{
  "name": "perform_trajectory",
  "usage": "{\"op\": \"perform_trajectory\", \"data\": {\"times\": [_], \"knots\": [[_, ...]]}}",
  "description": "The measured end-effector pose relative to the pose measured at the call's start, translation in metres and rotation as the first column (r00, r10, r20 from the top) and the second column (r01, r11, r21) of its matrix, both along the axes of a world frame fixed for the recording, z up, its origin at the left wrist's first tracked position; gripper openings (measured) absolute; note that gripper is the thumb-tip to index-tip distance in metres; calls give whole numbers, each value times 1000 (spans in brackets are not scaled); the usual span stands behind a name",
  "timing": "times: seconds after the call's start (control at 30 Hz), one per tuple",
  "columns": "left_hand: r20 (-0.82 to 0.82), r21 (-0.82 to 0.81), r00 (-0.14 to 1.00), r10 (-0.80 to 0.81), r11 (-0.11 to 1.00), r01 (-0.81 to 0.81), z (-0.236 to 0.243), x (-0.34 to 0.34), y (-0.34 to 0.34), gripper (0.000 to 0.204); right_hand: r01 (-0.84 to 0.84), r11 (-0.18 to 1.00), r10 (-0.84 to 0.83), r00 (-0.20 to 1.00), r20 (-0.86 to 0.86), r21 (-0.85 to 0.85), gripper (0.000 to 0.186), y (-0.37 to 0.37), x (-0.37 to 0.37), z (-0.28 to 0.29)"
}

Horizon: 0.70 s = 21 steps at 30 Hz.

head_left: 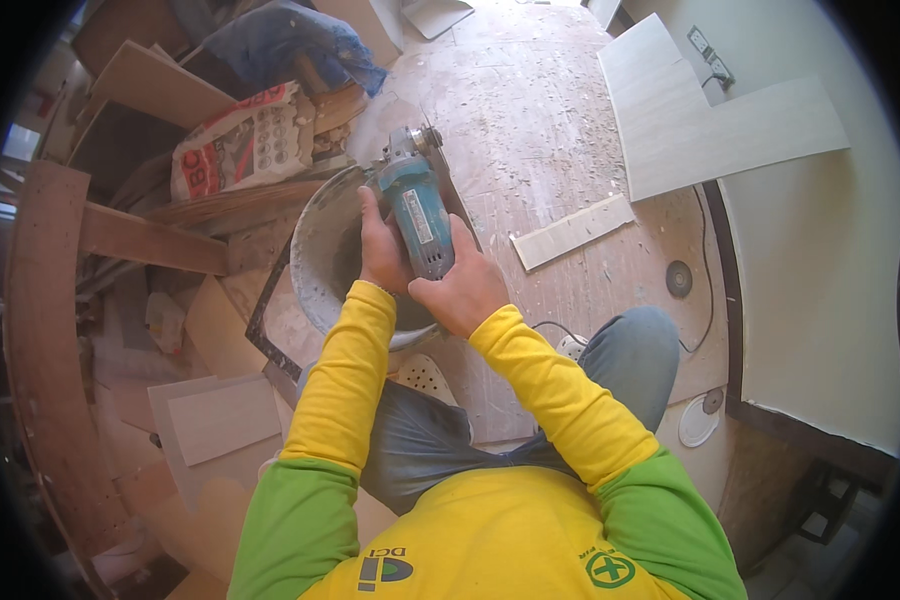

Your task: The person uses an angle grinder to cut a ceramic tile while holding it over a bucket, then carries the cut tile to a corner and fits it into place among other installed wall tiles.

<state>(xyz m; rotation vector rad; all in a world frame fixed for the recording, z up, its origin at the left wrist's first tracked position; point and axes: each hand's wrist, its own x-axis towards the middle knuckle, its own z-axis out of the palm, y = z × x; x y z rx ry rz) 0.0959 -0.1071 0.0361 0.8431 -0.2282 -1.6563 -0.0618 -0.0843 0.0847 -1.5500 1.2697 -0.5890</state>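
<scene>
A teal angle grinder [420, 215] is held in both my hands, its metal head pointing away from me and a disc edge-on at its right side. My left hand [381, 245] wraps the left side of its body, thumb along the casing. My right hand [467, 284] grips the rear end from the right. Beneath the tool and my left hand stands a large grey bucket [315, 262], dusty inside and partly hidden by my arms. To the right, a narrow cut strip of tile [573, 231] lies on the dusty board.
An L-shaped cut tile [670, 125] leans on the right wall. A loose dark disc [678, 279] and a black cord [710, 300] lie near it. At left are a printed bag [242, 145], a wooden frame [50, 330] and tile pieces [225, 420]. My knees flank the work.
</scene>
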Motion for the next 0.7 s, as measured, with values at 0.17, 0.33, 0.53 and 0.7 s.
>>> {"op": "perform_trajectory", "data": {"times": [0.17, 0.33, 0.53, 0.7], "knots": [[-45, -78, 999, -28, 997, 24, -10, 3, 3, 93, -10, 997, 17, 996, 82, -74, 94, 9, -16, 7], [176, -269, 984, -15, 961, 62, -24, 0, 6, 73, -141, 984, 157, 977, 142, -111, 95, 7, -34, 20], [304, -218, 951, 53, 976, 15, -28, -7, 14, 63, -196, 961, 248, 924, 291, -197, 92, 11, -43, 14], [370, -206, 921, 122, 977, -47, -15, -9, 37, 60, -234, 958, 276, 913, 301, -168, 93, 14, -52, 7]]}}
